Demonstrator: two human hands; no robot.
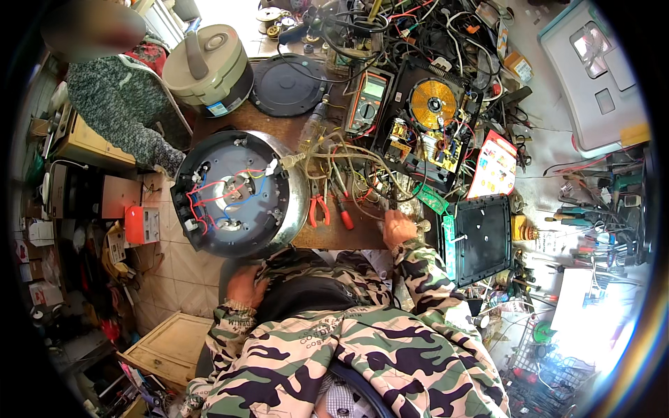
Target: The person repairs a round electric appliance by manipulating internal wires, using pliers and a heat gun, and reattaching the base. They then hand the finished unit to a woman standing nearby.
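View from above of a cluttered wooden desk [334, 237], seen by a seated person in a camouflage jacket [362, 348].

The main landmark is an upturned round cooker [233, 191], its underside open and showing red, blue and white wires. It lies at the desk's near left corner, partly over the edge, and being round has no clear long axis.

The left hand [244, 285] sits just below the cooker, close to the person's body, under the desk edge. Whether it holds anything, or how far it is open, cannot be told.

The right hand [398, 226] rests at the desk's near edge, well to the right of the cooker. Its fingers are curled loosely at a tangle of pale cables [348, 167]; a firm grip cannot be made out.

Between the cooker and the right hand lie red-handled pliers [319, 207], with handles toward the person and jaws pointing away, and a red-handled screwdriver [343, 212], with its long axis running away from the person and leaning left.

Beyond the right hand, further from the cooker, stand a multimeter [368, 101] and an opened induction hob [428, 122] with a copper coil. Behind the cooker are a black round plate [287, 85] and a beige rice cooker [209, 66]. A black square panel [482, 237] lies right of the right hand.
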